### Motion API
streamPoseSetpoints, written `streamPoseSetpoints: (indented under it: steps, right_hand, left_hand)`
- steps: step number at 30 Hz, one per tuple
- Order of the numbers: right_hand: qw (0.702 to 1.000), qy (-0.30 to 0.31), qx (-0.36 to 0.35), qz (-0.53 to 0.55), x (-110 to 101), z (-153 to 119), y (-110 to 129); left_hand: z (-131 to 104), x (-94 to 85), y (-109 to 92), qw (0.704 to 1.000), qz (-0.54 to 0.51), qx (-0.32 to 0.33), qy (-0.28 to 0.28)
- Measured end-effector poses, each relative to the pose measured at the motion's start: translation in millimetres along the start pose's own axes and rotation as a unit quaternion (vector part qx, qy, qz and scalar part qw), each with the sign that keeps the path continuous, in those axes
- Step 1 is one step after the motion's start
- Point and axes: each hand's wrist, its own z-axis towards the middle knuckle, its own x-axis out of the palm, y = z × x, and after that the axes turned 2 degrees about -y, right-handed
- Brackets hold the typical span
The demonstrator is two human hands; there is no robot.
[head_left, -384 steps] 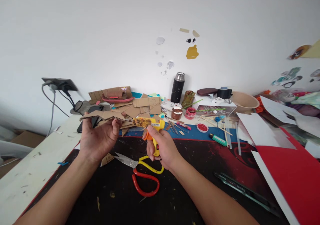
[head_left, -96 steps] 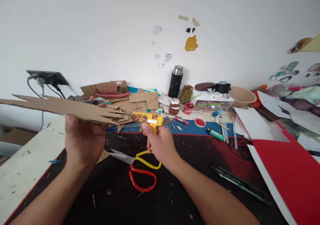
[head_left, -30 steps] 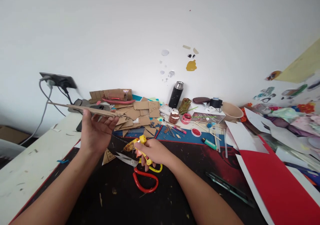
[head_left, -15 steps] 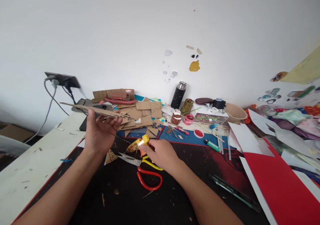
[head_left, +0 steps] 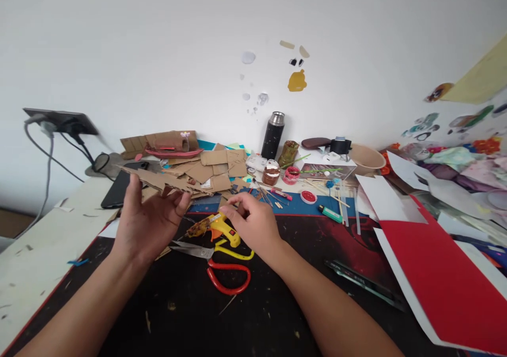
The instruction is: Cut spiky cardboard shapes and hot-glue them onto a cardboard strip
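My left hand [head_left: 148, 222] is closed on a thin, ragged-edged piece of cardboard [head_left: 164, 179], thumb on the near side and fingers beneath. My right hand [head_left: 255, 222] hovers just right of and above a yellow hot glue gun [head_left: 229, 233]. Its fingers are loosely bent and apart, with nothing seen in them. The glue gun lies on the dark mat [head_left: 190, 315], its stained nozzle toward the left. In front of it rest scissors [head_left: 229, 278] with one red and one yellow handle, blades pointing left.
Cardboard scraps [head_left: 216, 169] and a small red boat model [head_left: 172, 148] crowd the back. A black flask [head_left: 273, 135], paint jars [head_left: 271, 172] and a green glue stick [head_left: 330, 214] stand or lie rightward. A cutter [head_left: 362, 283] and red sheet [head_left: 439, 278] lie at right.
My right hand has let go of the glue gun and lifted slightly off it. The cardboard in my left hand has tilted to show more of its face. The view has shifted right and down.
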Motion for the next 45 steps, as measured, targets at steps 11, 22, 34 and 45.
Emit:
streamPoseSetpoints:
  steps: [11,22,34,45]
  right_hand:
    - [0.993,0.041,-0.064,-0.091,1.2,-2.8,6.2]
    - [0.987,0.056,-0.083,-0.128,3.4,-1.9,6.2]
    - [0.986,0.047,-0.089,-0.131,2.8,-2.4,7.0]
    - [0.984,0.046,-0.107,-0.131,3.5,-2.2,4.8]
  left_hand:
    - [-8.0,-2.5,17.2,0.996,0.060,-0.037,0.062]
    - [-8.5,-2.7,21.3,0.996,0.064,-0.035,0.050]
    - [-6.1,-3.6,19.7,0.996,0.059,-0.022,0.060]
    - [-5.7,-2.5,18.1,0.997,0.055,-0.019,0.046]
